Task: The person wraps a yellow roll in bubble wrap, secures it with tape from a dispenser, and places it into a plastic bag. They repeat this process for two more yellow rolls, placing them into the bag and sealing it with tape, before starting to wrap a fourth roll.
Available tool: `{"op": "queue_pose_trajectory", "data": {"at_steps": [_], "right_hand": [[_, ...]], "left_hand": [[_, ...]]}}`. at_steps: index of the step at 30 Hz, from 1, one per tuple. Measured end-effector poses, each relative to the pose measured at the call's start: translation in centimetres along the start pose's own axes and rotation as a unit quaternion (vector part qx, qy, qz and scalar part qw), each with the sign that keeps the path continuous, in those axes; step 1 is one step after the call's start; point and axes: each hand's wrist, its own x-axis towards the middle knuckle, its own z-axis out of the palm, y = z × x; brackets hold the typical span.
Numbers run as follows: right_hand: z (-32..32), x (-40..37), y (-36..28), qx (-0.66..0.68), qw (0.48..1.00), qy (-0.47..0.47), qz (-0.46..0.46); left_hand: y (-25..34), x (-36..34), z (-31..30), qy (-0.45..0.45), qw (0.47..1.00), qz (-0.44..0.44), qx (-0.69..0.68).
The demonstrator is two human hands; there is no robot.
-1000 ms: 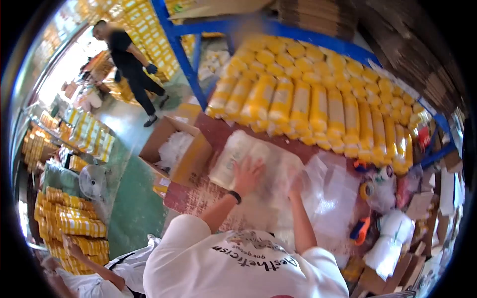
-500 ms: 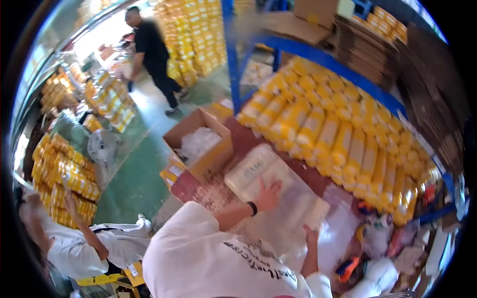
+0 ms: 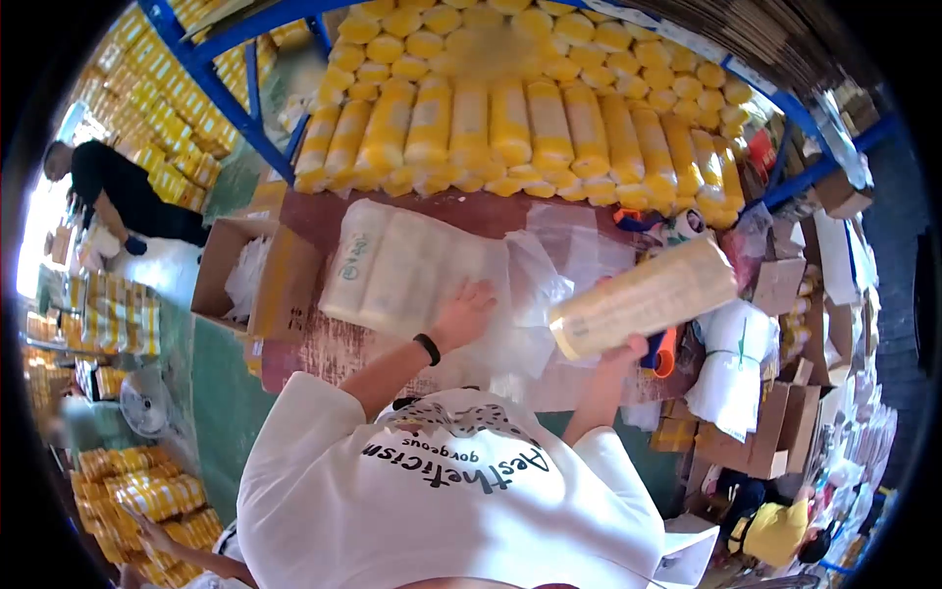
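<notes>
The right hand (image 3: 620, 355) has its grip closed around the near end of a pale sleeve (image 3: 643, 297), a long wrapped pack that slants up and away to the right of the grip, clear of the table (image 3: 461, 211). The left hand (image 3: 463, 312) grips nothing. It lies flat with the fingers spread on the near edge of a filled clear bag (image 3: 392, 265), which lies on the table and stretches away to the left of that hand. Loose clear plastic (image 3: 535, 285) is bunched between the two hands. A cardboard box (image 3: 280, 285) stands open further left of the left hand, and a bank of yellow sleeves (image 3: 510, 118) is stacked beyond both hands.

Because the sleeve is held by one end only, its far end probably carries most of the weight. A hold nearer the middle, or a second hand under it, would likely steady it. Pressing down with the flat left palm seems a sound way to pin the slippery bag, and the loose plastic is best smoothed clear of the sleeve's path.
</notes>
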Motion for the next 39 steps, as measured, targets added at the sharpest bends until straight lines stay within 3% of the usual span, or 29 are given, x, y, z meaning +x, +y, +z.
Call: {"op": "queue_pose_trajectory", "data": {"at_steps": [1, 2, 3, 4, 5, 7, 9, 11, 14, 16, 17, 20, 23, 25, 26, 28, 29, 30, 31, 32, 33, 34, 36, 38, 39], "right_hand": [[1.7, 0.0, -1.3, 0.095, 0.993, -0.069, -0.029], [2.2, -1.1, -2.2, 0.103, 0.991, -0.067, -0.055], [1.4, -1.3, -3.7, 0.106, 0.980, -0.163, -0.040], [0.8, -2.1, -4.7, 0.115, 0.972, -0.201, -0.034], [0.3, -2.8, -5.6, 0.123, 0.963, -0.239, -0.026], [0.2, -7.5, -6.4, 0.159, 0.966, -0.202, -0.032], [-0.1, -11.7, -7.5, 0.090, 0.990, -0.095, -0.045], [-0.8, -14.4, -8.3, 0.048, 0.997, -0.025, -0.060], [-1.7, -18.3, -8.5, 0.049, 0.996, 0.025, -0.064], [-2.1, -19.6, -8.8, 0.076, 0.995, 0.037, -0.050], [-2.1, -19.8, -8.6, 0.036, 0.994, 0.061, -0.086], [-1.1, -19.9, -8.7, 0.056, 0.994, 0.055, -0.077], [-1.4, -20.3, -9.3, 0.065, 0.996, 0.038, -0.041], [-0.9, -20.5, -10.0, 0.053, 0.996, 0.073, -0.028], [-0.9, -20.5, -10.5, 0.045, 0.995, 0.087, -0.019], [-1.0, -20.5, -11.1, 0.034, 0.992, 0.117, -0.020], [-1.2, -20.6, -11.4, 0.029, 0.991, 0.132, -0.021], [-1.5, -20.7, -11.9, 0.035, 0.989, 0.141, -0.011], [-1.8, -20.8, -12.4, 0.041, 0.988, 0.150, -0.002], [-2.1, -21.0, -12.8, 0.047, 0.986, 0.159, 0.004], [-2.8, -21.4, -13.2, 0.046, 0.986, 0.159, 0.007], [-3.9, -22.0, -13.6, 0.045, 0.986, 0.157, 0.010], [-5.3, -22.7, -14.7, 0.038, 0.988, 0.151, 0.013], [-6.3, -23.0, -16.0, 0.020, 0.989, 0.143, 0.014], [-6.0, -22.9, -16.6, 0.038, 0.982, 0.183, 0.003]], "left_hand": [[0.9, 1.1, 0.5, -0.002, 0.999, 0.033, -0.020], [1.9, 2.0, 1.8, 0.013, 0.999, 0.035, -0.023], [3.0, 2.6, 3.8, 0.027, 0.999, 0.037, -0.026], [3.6, 3.3, 5.6, 0.041, 0.998, 0.038, -0.030], [3.4, 3.6, 7.2, -0.066, 0.998, -0.017, -0.002], [1.3, 2.9, 11.1, -0.277, 0.951, -0.123, 0.059], [-2.2, -0.3, 15.1, -0.230, 0.958, -0.019, 0.170], [-1.9, -3.1, 11.4, -0.216, 0.943, 0.038, 0.248], [-0.9, -5.4, 8.4, -0.238, 0.933, 0.029, 0.268], [-2.7, -9.3, 11.2, -0.197, 0.952, 0.021, 0.232], [-3.8, -10.7, 11.9, -0.173, 0.961, 0.015, 0.216], [-5.7, -15.1, 9.9, -0.195, 0.945, 0.041, 0.260], [-5.5, -17.0, 5.1, -0.295, 0.923, -0.020, 0.248], [-5.4, -15.2, 2.8, -0.193, 0.932, -0.291, 0.098], [-5.3, -13.5, 1.6, -0.129, 0.899, -0.419, 0.018], [-2.8, -7.6, -1.9, 0.185, 0.947, -0.262, 0.007], [-0.6, -4.3, -1.7, 0.221, 0.956, -0.191, -0.007], [-0.5, -2.4, 1.1, 0.024, 0.989, -0.144, 0.023], [4.1, 2.1, 0.5, 0.141, 0.988, -0.037, -0.059], [6.1, 5.1, 3.6, -0.202, 0.972, -0.113, -0.035], [8.8, 7.1, 6.3, 0.006, 0.988, -0.038, -0.151], [9.3, 8.3, 12.3, 0.042, 0.994, 0.086, 0.045], [10.5, 9.7, 18.0, 0.019, 0.996, 0.037, 0.074], [10.9, 11.0, 17.6, -0.061, 0.984, 0.029, 0.164], [11.3, 11.7, 17.2, -0.101, 0.973, 0.023, 0.206]]}}
